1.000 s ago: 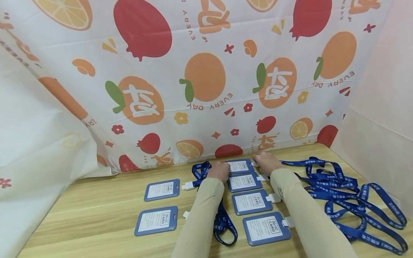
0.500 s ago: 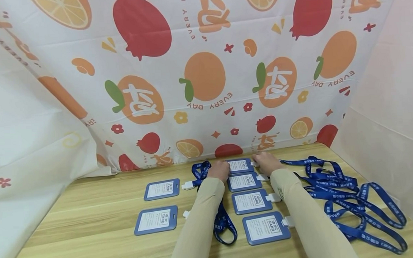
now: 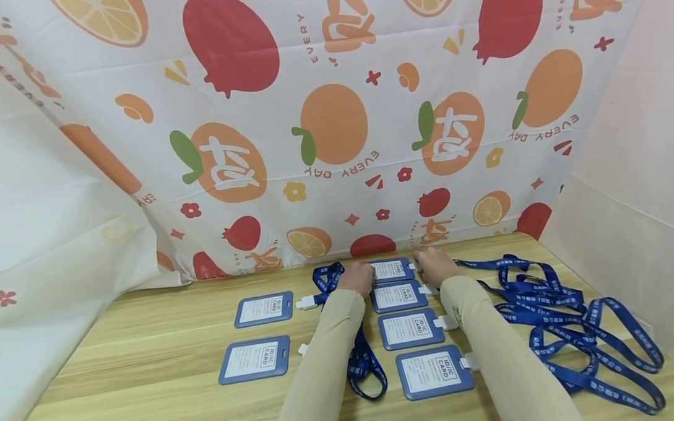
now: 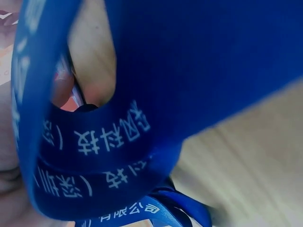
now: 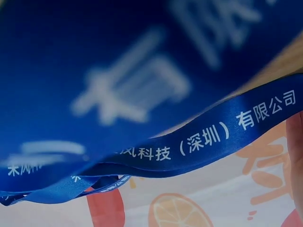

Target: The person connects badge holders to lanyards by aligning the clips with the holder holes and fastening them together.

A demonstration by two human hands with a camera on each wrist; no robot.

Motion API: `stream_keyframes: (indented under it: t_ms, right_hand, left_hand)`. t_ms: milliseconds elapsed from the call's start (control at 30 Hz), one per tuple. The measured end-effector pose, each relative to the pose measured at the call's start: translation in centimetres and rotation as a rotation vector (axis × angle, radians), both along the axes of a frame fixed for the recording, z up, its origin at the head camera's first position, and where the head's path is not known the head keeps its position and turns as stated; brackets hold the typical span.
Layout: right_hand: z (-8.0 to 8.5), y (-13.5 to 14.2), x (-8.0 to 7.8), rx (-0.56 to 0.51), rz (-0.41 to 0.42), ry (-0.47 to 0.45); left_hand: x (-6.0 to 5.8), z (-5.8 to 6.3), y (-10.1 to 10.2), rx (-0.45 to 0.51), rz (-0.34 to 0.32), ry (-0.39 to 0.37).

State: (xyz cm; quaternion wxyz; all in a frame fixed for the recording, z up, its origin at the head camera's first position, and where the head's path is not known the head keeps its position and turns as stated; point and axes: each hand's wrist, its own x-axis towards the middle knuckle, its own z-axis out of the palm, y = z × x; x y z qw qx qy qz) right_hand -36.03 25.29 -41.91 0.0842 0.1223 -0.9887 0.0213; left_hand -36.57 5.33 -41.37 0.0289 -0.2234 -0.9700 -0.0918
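At the top of the right column in the head view lies a blue ID badge holder point(image 3: 391, 269) with a white insert. My left hand point(image 3: 357, 278) is at its left edge, and the left wrist view shows a finger point(image 4: 94, 56) and thumb pinching a thin dark edge behind a loop of blue lanyard point(image 4: 109, 137). My right hand point(image 3: 436, 266) grips the white clip point(image 3: 414, 267) at the holder's right end. Blue printed lanyard point(image 5: 203, 135) runs up to that hand in the right wrist view. The fingertips of both hands are mostly hidden.
Several badge holders point(image 3: 434, 373) with white clips lie below in the same column. Two more holders point(image 3: 263, 309) lie at left, with bunched lanyards point(image 3: 365, 367) beside them. Loose lanyards point(image 3: 546, 299) spread over the table's right side. Fruit-print cloth point(image 3: 334, 124) hangs behind the wooden table point(image 3: 142, 366).
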Motion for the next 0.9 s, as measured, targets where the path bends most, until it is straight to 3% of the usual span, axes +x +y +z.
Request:
stream_keyframes:
  t_ms: [367,900]
  right_hand:
    - [-0.18,0.36,-0.06,0.002,0.015,0.014]
    - [0.09,0.16,-0.06,0.047,0.005,-0.039]
  left_hand:
    - [-0.13,-0.18,0.05,-0.028,-0.008,-0.006]
    - [0.06,-0.11,-0.01,-0.052,-0.01,0.015]
